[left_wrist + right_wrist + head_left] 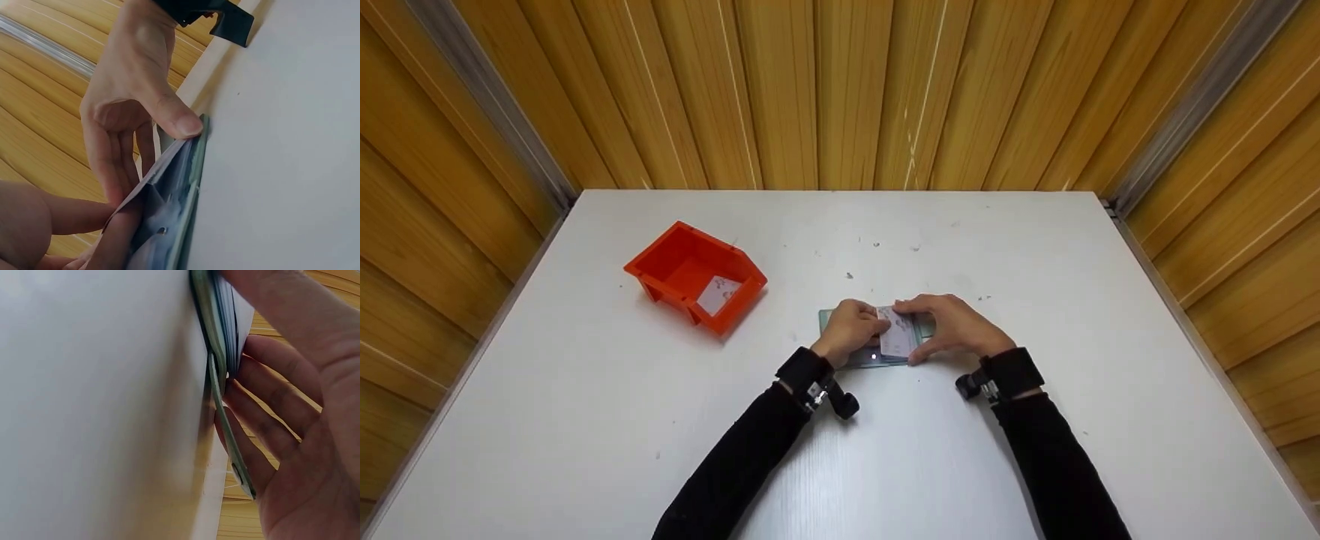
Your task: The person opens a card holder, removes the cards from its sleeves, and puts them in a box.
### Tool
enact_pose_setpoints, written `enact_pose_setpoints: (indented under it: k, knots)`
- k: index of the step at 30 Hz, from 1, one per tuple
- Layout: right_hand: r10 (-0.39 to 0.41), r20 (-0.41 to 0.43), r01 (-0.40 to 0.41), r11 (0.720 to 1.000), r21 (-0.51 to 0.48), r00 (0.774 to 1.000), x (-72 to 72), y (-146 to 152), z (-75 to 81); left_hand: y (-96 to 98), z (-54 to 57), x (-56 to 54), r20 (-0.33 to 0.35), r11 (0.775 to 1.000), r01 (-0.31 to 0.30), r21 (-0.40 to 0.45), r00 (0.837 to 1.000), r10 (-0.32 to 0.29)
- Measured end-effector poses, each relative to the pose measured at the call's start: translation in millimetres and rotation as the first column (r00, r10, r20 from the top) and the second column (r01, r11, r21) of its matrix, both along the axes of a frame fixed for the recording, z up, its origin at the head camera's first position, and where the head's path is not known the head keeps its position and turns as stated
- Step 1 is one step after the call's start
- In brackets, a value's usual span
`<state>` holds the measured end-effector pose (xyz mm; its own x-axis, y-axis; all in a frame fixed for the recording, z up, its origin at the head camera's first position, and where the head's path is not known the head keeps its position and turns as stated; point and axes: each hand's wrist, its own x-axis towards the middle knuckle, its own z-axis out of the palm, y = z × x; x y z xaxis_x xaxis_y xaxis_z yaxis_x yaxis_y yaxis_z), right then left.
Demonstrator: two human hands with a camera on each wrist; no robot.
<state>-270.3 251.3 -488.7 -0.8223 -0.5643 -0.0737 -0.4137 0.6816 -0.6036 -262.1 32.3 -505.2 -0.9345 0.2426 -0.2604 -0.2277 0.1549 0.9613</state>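
A pale green card holder lies opened on the white table, its clear sleeves stacked between the covers. On the right half shows a pale printed card. My left hand pinches this card's left edge, one finger tucked beneath it in the left wrist view. My right hand grips the right half, thumb on the near edge and fingers at the far edge. A closing strap sticks out beside the right palm in the right wrist view. Whether the card sits inside a sleeve I cannot tell.
To the left stands an orange-red plastic bin with a similar printed card inside. Wood-patterned corrugated panels border the white table at the back and sides.
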Motion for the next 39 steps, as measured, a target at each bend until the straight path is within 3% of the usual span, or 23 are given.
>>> enact_pose_setpoints:
  k: [6, 18, 28, 39]
  knots:
    - [-0.001, 0.008, 0.001, 1.000, -0.002, 1.000, -0.4, 2, -0.9, -6.0, 1.1, -1.5, 0.007, 0.999, 0.031, 0.018, 1.000, -0.031]
    - [-0.015, 0.030, 0.014, 1.000, 0.023, 0.999, -3.7, -3, -1.6, -33.2, 7.0, -3.9, 0.012, 1.000, -0.010, -0.013, 1.000, 0.010]
    - [-0.026, 0.033, 0.025, 1.000, 0.015, 0.999, -1.7, 2, -2.7, -42.1, 13.7, -6.1, 0.061, 0.997, 0.007, -0.073, 0.998, -0.003]
    - [-0.027, 0.054, 0.027, 1.000, 0.004, 0.998, -0.9, 1, -1.1, -58.0, 19.6, -8.8, 0.088, 0.983, 0.094, -0.159, 0.993, -0.081]
